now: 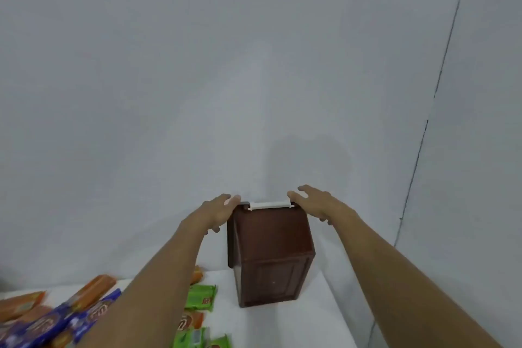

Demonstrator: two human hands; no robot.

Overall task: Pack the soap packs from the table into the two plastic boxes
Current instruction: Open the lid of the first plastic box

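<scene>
Near left, orange, blue and green soap packs (199,297) lie scattered on the white table (324,319). Beyond them I see a brown plastic box (271,257) standing upright, with my left hand (219,210) and right hand (313,202) flanking its white handle (269,204), fingers loosely straight and gripping nothing.

Brown box (271,257), white handle (269,204), green packs (200,297)

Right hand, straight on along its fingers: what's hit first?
Likely the white handle on top of the brown box; the right hand points inward at it, nearly touching. Depth unclear.
</scene>
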